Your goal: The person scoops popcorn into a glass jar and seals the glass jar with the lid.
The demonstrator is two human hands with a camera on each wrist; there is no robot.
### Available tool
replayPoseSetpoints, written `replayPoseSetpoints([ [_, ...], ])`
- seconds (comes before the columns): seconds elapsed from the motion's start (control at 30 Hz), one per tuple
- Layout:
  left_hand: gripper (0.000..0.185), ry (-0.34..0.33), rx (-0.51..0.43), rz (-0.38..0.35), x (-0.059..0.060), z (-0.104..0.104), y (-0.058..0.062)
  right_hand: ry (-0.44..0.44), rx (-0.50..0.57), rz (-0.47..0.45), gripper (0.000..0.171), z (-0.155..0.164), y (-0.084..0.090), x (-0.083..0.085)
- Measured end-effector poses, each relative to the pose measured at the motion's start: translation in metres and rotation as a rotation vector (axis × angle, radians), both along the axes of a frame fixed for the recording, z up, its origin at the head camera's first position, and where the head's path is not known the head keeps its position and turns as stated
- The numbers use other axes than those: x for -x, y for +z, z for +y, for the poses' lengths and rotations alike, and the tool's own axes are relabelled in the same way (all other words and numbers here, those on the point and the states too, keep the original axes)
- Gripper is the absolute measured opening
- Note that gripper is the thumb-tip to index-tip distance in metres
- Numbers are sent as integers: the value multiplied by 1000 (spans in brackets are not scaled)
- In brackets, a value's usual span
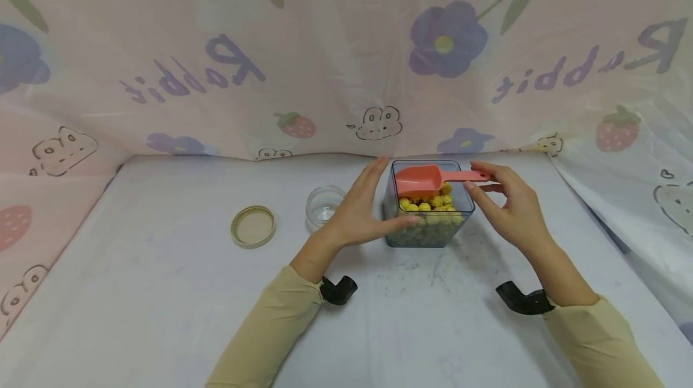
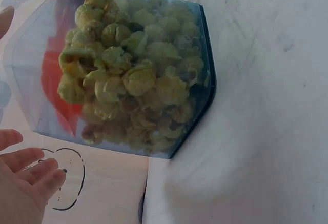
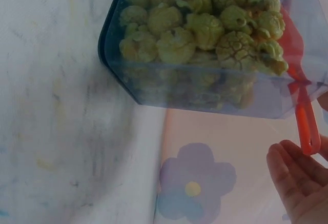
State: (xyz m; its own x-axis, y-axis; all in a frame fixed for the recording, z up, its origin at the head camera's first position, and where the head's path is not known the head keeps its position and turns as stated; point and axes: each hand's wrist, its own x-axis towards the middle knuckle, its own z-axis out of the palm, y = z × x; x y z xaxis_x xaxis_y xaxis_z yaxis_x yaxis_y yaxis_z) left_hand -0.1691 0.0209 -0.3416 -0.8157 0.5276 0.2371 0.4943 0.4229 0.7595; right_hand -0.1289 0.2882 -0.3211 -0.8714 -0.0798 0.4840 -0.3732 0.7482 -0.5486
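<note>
1. Far left on the table sits a round beige lid, lying flat and well apart from everything else.
2. Next over is a small clear jar, open and looking empty – it stands just beside the left hand, on its far side.
3. The left hand has its fingers straight and relaxed against the left wall of the clear tub, thumb running along the front. From the left wrist view the palm looks a touch off the plastic, so I can't tell if it's really pressing or just hovering.
4. The tub itself is square, bluish, and packed with yellow popcorn. A pink scoop lies across the top, bowl to the left and handle poking out over the right rim.
5. The right hand is at the scoop handle with fingers loosely extended, fingertips at the end of it – touching or about to touch, not a proper grip yet as far as I can see.
6. My take: brace the tub firmly with the left hand before lifting, pinch the handle well up from its tip, and keep the scoop level so the kernels don't roll off on the way to the jar.
</note>
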Motion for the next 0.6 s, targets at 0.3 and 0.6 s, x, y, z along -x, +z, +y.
replayPoseSetpoints([
  [0.3, 112, -40, -7, -63, 2, 8, -3, 8, 18, -7, 40, 0, 0, -1],
  [0.6, 115, -50, -26, -77, 6, 10, -7, 52, 24, 21, 28, 2, 2, 1],
])
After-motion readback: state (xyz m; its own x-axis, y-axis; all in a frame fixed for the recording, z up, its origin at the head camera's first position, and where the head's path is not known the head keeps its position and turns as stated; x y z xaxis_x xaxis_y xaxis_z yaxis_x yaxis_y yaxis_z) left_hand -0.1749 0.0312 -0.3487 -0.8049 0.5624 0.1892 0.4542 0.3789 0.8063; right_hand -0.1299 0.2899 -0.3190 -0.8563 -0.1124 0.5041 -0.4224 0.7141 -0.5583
